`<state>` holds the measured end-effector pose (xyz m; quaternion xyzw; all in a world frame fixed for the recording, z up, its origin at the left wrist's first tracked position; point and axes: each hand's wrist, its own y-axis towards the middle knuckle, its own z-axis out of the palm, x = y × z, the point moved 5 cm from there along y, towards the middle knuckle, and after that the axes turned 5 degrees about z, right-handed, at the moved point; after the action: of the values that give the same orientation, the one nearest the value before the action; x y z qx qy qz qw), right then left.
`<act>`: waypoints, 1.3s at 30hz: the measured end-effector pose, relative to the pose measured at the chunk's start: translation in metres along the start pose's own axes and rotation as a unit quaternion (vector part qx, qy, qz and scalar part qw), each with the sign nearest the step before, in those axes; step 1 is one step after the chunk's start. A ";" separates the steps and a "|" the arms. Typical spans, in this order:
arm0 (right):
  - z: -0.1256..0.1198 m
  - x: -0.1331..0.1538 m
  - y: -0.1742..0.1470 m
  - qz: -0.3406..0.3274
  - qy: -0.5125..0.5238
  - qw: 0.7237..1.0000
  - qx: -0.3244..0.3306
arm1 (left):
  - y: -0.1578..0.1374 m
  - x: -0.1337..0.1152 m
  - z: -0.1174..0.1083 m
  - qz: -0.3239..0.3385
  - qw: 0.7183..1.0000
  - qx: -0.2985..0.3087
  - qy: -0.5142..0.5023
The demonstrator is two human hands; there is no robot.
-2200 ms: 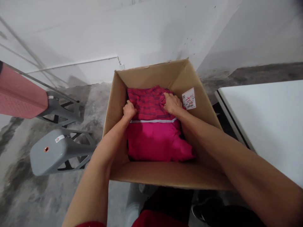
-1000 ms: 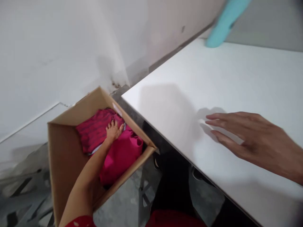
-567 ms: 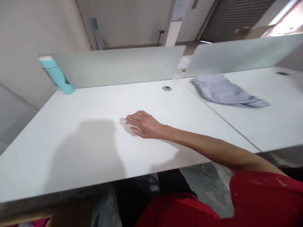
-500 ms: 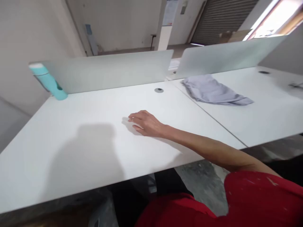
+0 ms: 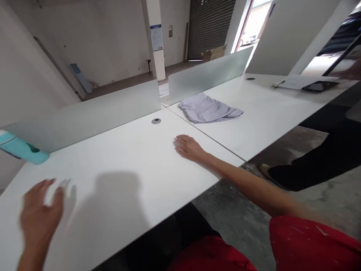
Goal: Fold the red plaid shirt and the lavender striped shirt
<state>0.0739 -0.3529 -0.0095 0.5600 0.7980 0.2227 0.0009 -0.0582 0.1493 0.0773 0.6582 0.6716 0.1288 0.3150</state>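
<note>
Over the left part of the white desk (image 5: 124, 154) is my left hand (image 5: 42, 207), slightly blurred, its thumb and fingers apart with nothing between them. My right hand (image 5: 188, 146) is low over the desktop near the seam between two desk sections, fingers loosely spread and holding nothing. Nearest to it lies a crumpled light grey-purple cloth (image 5: 210, 108), just across the seam and not touched. A turquoise bottle-shaped object (image 5: 25, 148) leans at the desk's far left corner, beyond my left hand.
Frosted divider panels (image 5: 113, 113) run along the desk's back edge. A round cable grommet (image 5: 156, 121) sits in the desktop. Farther right are a dark tablet-like object (image 5: 320, 86) and papers (image 5: 293, 82). Another person's dark-clothed leg (image 5: 316, 162) shows at the right.
The view has swung to the right. My left hand has come into view at the left. My right hand is now closer to the seam and the cloth.
</note>
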 end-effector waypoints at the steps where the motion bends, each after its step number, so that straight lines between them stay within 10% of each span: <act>1: -0.003 -0.016 0.008 0.039 -0.016 0.999 -0.017 | 0.007 -0.013 0.012 0.010 0.999 -0.037 -0.018; 8: -0.016 -0.123 0.057 0.297 -0.069 0.950 -0.065 | 0.033 -0.091 0.137 -0.012 0.993 0.104 -0.046; 21: -0.024 -0.180 0.096 0.349 -0.124 0.928 -0.045 | 0.019 -0.084 0.141 -0.049 0.984 0.160 -0.054; 29: -0.024 -0.145 0.081 0.253 -0.171 0.951 -0.042 | 0.017 -0.089 0.146 -0.045 0.984 0.160 -0.055; 39: 0.012 0.024 0.011 0.040 -0.114 0.993 0.015 | 0.020 -0.093 0.146 -0.050 0.985 0.137 -0.091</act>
<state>0.0781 -0.3243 -0.0107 0.6128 0.7732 0.1447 0.0746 0.0387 0.0263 0.0005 0.6696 0.6835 -0.0403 0.2879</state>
